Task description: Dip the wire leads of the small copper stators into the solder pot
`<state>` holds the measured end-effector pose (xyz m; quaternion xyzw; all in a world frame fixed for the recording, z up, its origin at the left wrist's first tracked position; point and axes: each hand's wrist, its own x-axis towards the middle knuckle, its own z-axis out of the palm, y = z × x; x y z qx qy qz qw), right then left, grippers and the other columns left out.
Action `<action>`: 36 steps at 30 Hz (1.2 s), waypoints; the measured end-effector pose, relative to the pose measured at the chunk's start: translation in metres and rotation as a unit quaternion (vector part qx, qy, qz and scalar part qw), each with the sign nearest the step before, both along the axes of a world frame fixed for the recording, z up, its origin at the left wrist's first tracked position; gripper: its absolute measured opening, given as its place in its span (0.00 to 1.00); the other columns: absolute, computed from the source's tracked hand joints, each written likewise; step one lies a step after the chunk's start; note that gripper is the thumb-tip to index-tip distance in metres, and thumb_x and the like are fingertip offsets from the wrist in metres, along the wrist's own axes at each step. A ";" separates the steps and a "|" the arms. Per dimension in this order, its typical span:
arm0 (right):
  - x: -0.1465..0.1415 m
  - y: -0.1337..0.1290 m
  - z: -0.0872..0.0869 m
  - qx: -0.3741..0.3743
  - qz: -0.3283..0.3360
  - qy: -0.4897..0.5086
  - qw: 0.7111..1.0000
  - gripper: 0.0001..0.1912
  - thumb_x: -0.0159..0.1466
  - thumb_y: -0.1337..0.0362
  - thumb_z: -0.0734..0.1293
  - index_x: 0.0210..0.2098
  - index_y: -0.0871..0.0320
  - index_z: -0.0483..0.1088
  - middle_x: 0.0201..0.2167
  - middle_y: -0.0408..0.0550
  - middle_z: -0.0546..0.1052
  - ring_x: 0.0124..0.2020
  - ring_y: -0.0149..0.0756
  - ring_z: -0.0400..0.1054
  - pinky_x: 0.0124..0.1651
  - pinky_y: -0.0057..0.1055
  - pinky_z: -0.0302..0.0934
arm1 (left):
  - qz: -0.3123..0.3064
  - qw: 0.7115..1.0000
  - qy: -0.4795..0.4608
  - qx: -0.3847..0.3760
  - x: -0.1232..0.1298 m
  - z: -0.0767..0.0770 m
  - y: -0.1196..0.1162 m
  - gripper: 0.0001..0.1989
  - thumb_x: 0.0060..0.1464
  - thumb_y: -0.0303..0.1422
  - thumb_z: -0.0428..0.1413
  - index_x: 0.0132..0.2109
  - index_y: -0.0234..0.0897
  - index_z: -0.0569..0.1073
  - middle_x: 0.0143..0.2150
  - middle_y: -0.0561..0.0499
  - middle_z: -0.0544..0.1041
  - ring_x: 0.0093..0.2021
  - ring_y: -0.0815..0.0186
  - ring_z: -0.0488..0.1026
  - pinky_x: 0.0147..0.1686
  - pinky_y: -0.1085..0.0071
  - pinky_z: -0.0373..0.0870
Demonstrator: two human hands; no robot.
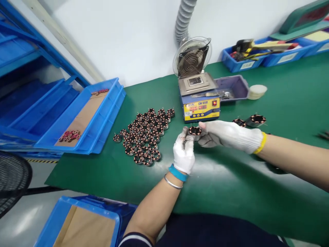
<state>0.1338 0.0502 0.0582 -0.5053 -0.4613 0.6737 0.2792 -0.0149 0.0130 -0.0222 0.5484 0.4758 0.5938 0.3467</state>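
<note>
The left hand (pixel 184 154), in a white glove with darkened fingertips and a blue band at the wrist, grips the left side of 1 copper-wound motor stator (pixel 194 132). The right hand (pixel 218 133), in a white glove with a yellow cuff, closes around its right side, thumb tip by the upright wire ends. This stator is just in front of the blue-and-yellow solder pot (pixel 200 103); whether it touches the green table (pixel 159 185) I cannot tell.

Left of the solder pot stands a packed group of stators (pixel 144 133), winding ends up. Right of it, beyond the right hand, are 2 more stators (pixel 257 120), 1 larger-looking. Just beside the pot's right side sits a purple tray (pixel 238 82), then a stack of pale round discs (pixel 257 92).

Behind the pot, a fan (pixel 192 61) stands below a grey corrugated duct (pixel 183 20). Farther right and behind the pot, blue bins (pixel 248 65) hold tools; well left of it, a blue tray (pixel 109 113) holds reddish rings (pixel 70 135) on cardboard.
</note>
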 end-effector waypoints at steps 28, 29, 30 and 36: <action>0.032 0.153 0.053 0.302 -0.118 -0.514 0.794 0.33 0.66 0.49 0.66 0.62 0.67 0.69 0.60 0.59 0.71 0.61 0.42 0.65 0.62 0.34 0.55 | 0.126 0.806 0.553 -0.168 -0.023 0.037 0.011 0.32 0.57 0.46 0.58 0.64 0.34 0.70 0.69 0.36 0.68 0.65 0.41 0.64 0.65 0.42 0.58; 0.033 0.155 0.052 0.304 -0.114 -0.509 0.797 0.32 0.67 0.49 0.66 0.62 0.66 0.68 0.60 0.59 0.71 0.61 0.42 0.65 0.63 0.35 0.55 | 0.119 0.811 0.550 -0.161 -0.022 0.036 0.010 0.31 0.57 0.45 0.58 0.64 0.34 0.71 0.69 0.36 0.68 0.65 0.41 0.65 0.64 0.43 0.60; 0.034 0.157 0.051 0.306 -0.115 -0.502 0.801 0.31 0.66 0.50 0.66 0.61 0.66 0.68 0.60 0.60 0.71 0.61 0.43 0.64 0.65 0.37 0.54 | 0.115 0.815 0.546 -0.153 -0.021 0.036 0.010 0.31 0.57 0.45 0.58 0.64 0.33 0.71 0.69 0.36 0.67 0.64 0.42 0.65 0.64 0.45 0.61; 0.032 0.159 0.050 0.304 -0.120 -0.498 0.803 0.30 0.65 0.52 0.68 0.61 0.64 0.69 0.58 0.59 0.72 0.61 0.44 0.64 0.65 0.38 0.54 | 0.151 0.810 0.547 -0.149 -0.023 0.037 0.010 0.32 0.57 0.46 0.58 0.64 0.33 0.70 0.69 0.36 0.67 0.65 0.42 0.65 0.65 0.42 0.57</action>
